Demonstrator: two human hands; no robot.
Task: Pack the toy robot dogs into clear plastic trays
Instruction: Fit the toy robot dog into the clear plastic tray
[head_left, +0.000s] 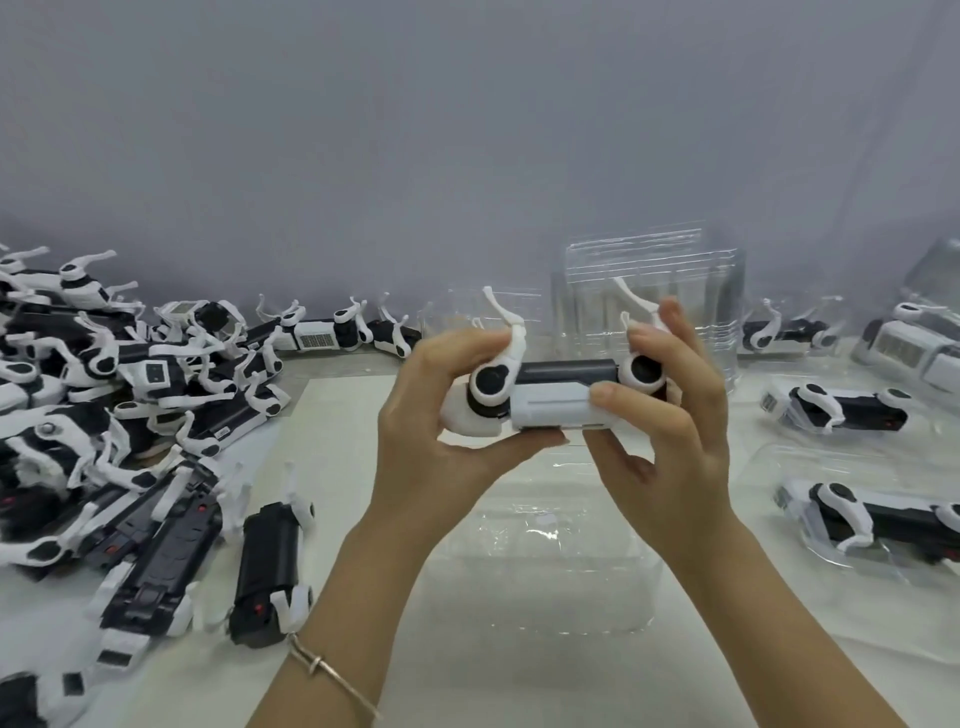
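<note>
Head view. A toy robot dog (550, 402) was held level above the empty clear tray (545, 566), apart from it. The left hand (436, 415) grasped one end, fingers curled over a white leg. The right hand (675, 421) grasped the other end, thumb on the white flank. Unpacked dogs (130, 415) lay heaped left of the tray, filled trays (852, 413) to its right, and stacked trays (649, 306) behind it.

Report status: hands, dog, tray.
Left hand and right hand both grip one toy robot dog, held aloft. Empty clear tray waits just below. Nothing between them.
</note>
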